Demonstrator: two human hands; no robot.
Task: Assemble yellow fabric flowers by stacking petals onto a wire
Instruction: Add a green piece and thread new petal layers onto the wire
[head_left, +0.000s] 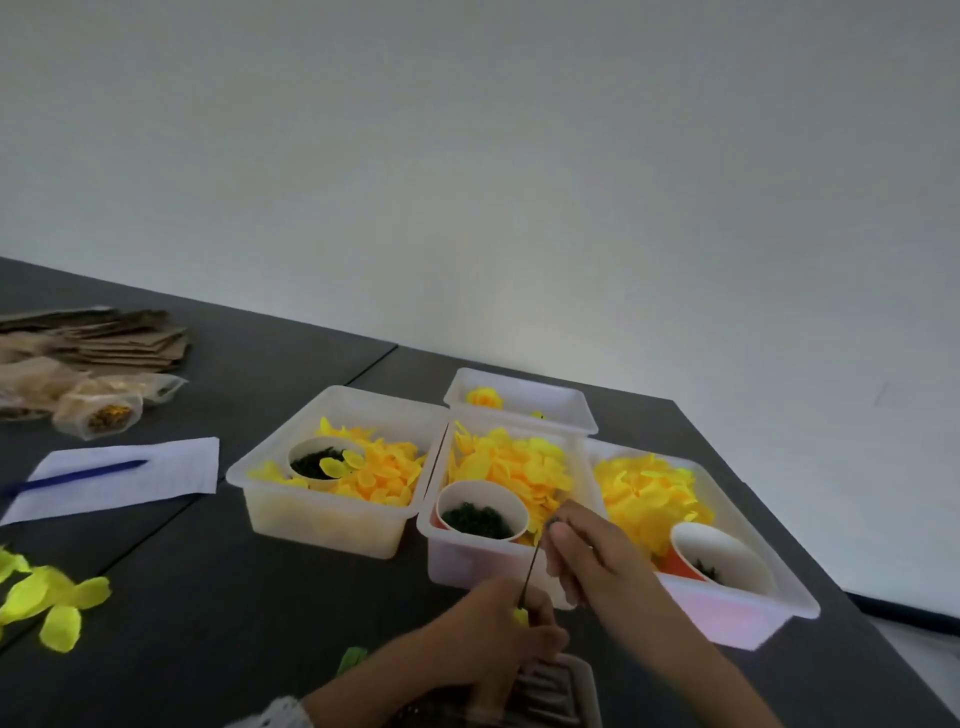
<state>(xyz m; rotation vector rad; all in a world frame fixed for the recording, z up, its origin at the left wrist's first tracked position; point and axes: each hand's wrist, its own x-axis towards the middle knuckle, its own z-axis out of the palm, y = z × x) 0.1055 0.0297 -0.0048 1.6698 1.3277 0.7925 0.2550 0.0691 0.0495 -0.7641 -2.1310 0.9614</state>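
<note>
Left hand: left hand (498, 621) low at the front of the table (218, 587), fingers curled round the lower end of the wire (531, 570), a bit of yellow at its grip.
Right hand: right hand (587, 551) pinches the wire's upper end – a small dark piece sits at the fingertips.
Wire: thin, dark, slanting up between the two hands, in front of the middle tub.
Left tub: left tub (332, 467) holds orange-yellow petals and a paper cup (323, 461) of dark green bits.
Middle tub: middle tub (498, 499) holds yellow petals (514, 462) and a cup (482, 512) of dark green bits.
Right tub: right tub (727, 587) holds paler yellow petals and an orange cup (719, 558), little in it.
Far tub: far tub (524, 402) – one finished yellow flower (484, 397).
Loose: yellow petals (47, 597) at the table's left edge.
</note>
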